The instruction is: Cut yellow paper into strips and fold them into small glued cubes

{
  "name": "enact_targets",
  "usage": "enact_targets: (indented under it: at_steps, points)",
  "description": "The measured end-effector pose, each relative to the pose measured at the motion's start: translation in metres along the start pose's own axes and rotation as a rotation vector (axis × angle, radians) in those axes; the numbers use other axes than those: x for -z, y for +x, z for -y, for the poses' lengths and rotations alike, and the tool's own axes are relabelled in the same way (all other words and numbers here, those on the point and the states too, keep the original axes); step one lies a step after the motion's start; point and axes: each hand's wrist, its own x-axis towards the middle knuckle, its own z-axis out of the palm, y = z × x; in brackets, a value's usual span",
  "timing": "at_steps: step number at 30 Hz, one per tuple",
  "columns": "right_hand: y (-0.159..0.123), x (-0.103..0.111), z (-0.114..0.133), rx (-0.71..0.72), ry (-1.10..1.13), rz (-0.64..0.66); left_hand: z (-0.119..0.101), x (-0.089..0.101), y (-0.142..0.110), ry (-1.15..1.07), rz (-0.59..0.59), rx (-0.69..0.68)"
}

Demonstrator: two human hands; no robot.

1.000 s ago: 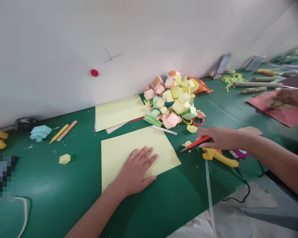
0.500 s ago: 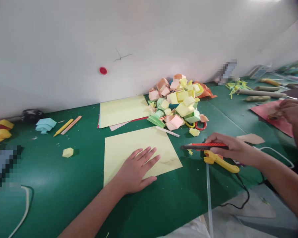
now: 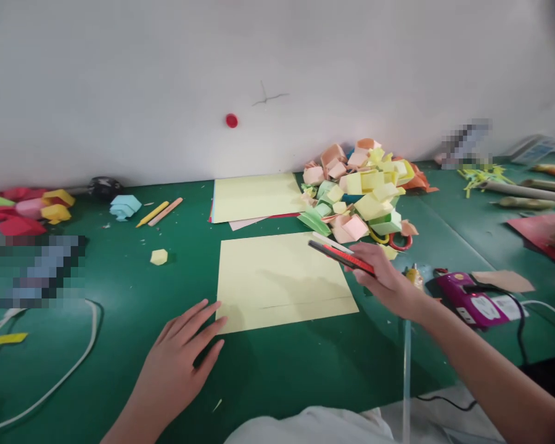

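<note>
A pale yellow paper sheet [image 3: 277, 271] lies flat on the green table, a thin dark line running across its lower part. My left hand [image 3: 182, 351] is open with fingers spread, its fingertips at the sheet's lower left edge. In my right hand [image 3: 383, 277] I grip a red and black utility knife [image 3: 342, 258], held above the sheet's right side and pointing up to the left. A white pencil-like stick [image 3: 326, 239] lies behind the knife, partly hidden. Near my right wrist is a yellow glue gun [image 3: 415, 277], mostly covered, with a long clear glue stick [image 3: 407, 370].
Folded paper pieces [image 3: 365, 191] are heaped at the back, beside stacked sheets [image 3: 259, 197] and red-handled scissors [image 3: 400, 242]. A purple power strip [image 3: 472, 299] lies right. Two coloured sticks [image 3: 160, 213], a blue paper shape [image 3: 125, 207], a phone [image 3: 46, 271] and a white cable [image 3: 92, 333] occupy the left.
My left hand has slid from the middle of the sheet to its lower left edge. My right hand has carried the utility knife left over the sheet. The view has turned left.
</note>
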Motion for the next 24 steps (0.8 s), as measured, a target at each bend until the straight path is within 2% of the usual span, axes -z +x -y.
enact_targets:
  at_steps: [2,3,5,7,9,15,24]
  points:
    - [0.019,-0.02,0.011,0.086,-0.23,-0.024,-0.002,-0.003,-0.015,0.043,0.024,0.001]
    - [0.028,-0.031,0.016,0.142,-0.307,0.006,-0.003,-0.004,-0.02,0.054,0.028,-0.002]
    - [0.043,-0.053,0.024,0.261,-0.502,0.15,-0.006,-0.005,-0.026,0.056,0.028,-0.008]
    - [0.054,-0.072,0.028,0.289,-0.651,0.235,-0.008,-0.005,-0.029,0.039,0.024,-0.011]
    - [0.059,-0.085,0.026,0.278,-0.703,0.256,-0.009,-0.003,-0.031,0.013,0.019,-0.009]
    - [0.057,-0.094,0.016,0.249,-0.748,0.224,-0.011,0.002,-0.038,-0.067,0.008,0.02]
    - [0.054,-0.102,0.024,0.237,-0.738,0.099,-0.019,0.0,-0.042,-0.072,-0.016,0.12]
